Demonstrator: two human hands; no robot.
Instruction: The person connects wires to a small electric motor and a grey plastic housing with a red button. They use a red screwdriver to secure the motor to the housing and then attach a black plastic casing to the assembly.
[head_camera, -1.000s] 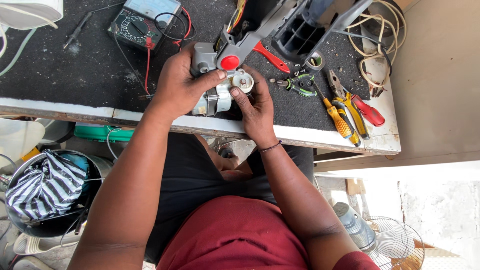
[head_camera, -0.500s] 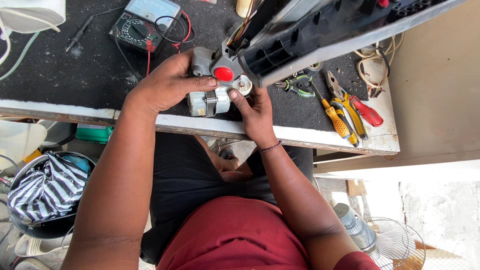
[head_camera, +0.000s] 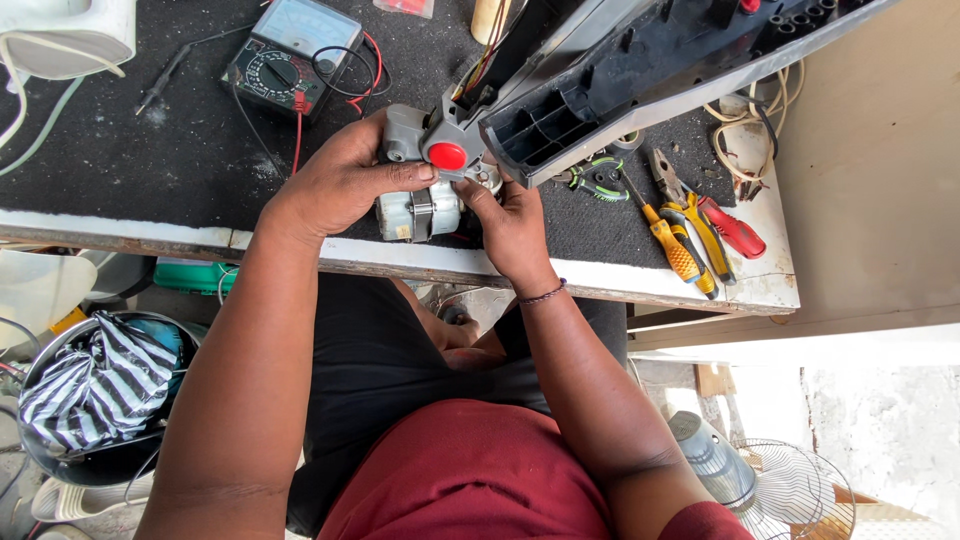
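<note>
Motor (head_camera: 415, 212), probably heavy and rigid, held at the bench (head_camera: 150, 160) edge. Left hand (head_camera: 340, 180) clasps its top; right hand (head_camera: 510, 215) pinches its shaft end.

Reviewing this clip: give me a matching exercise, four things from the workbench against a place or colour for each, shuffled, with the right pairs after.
Things:
1. multimeter
2. round button
3. small motor
4. screwdrivers

Descriptions:
A. under the left hand, at the bench edge
B. red, on the grey housing
C. far side of the bench, red lead attached
D. yellow handles, beyond the right hand

Pairs: 1-C, 2-B, 3-A, 4-D
</note>
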